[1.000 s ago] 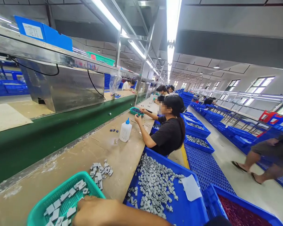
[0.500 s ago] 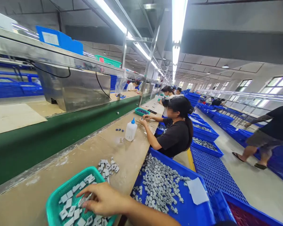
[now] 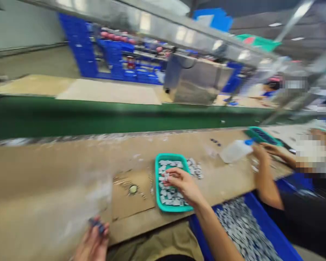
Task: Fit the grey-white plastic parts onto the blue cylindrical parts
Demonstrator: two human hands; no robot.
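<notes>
A teal basket (image 3: 158,188) full of small grey parts sits on the brown bench. My right hand (image 3: 183,185) is over the basket and pinches one grey part (image 3: 166,176) between its fingertips. At the near bench edge my left hand (image 3: 93,242) holds a small dark blue part (image 3: 97,224). More grey parts (image 3: 195,168) lie loose just right of the basket. The picture is blurred by head motion.
A blue crate (image 3: 244,232) of grey parts stands below the bench at the right. A co-worker's arm (image 3: 264,177) reaches onto the bench beside a white squeeze bottle (image 3: 235,150) and a second teal basket (image 3: 260,136). A green conveyor belt (image 3: 97,116) runs behind the bench.
The view has swung left and down from the aisle to the bench. My right hand has lifted one grey part from the basket. My left hand has come into view.
</notes>
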